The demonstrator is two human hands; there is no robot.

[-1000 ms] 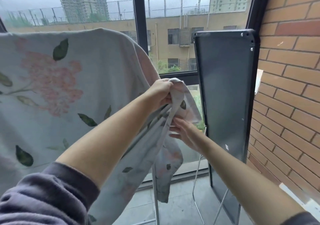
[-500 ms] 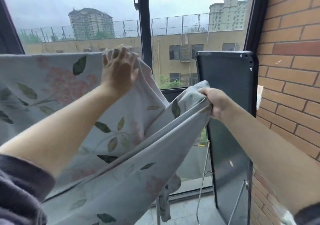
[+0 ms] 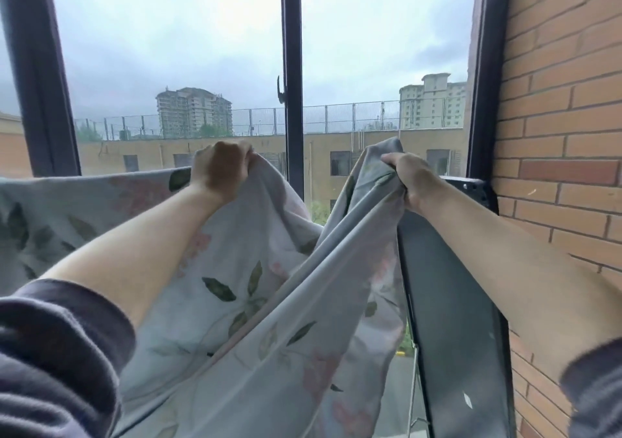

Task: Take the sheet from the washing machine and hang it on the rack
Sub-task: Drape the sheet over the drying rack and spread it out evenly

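Looking close first, two dark purple soft sleeves (image 3: 57,353) sit at the bottom, pushed up the bare arms. Between the arms hangs the pale blue cotton sheet with pink flowers and green leaves (image 3: 269,353). It is out of the washing machine and up in the air, with its left part lying over something high. That is likely the rack, but the cloth hides the bar, so I cannot tell.

Half a second ago the left hand (image 3: 220,165) lay flat and loose on top of the cloth. Now its fingers are curled tight round the top edge. The right hand (image 3: 409,178) clutches a bunched fold of the sheet, and it is higher now than it was. A second ago both hands were close together on one bunch; now they are well apart. So I think the sheet is being spread wide, and only the smoothing is left.

Behind the right hand stands a tall dark flat panel (image 3: 451,286) beside the red brick wall (image 3: 555,101). Farther off is the black window frame (image 3: 292,101), then grey tower buildings (image 3: 193,107).
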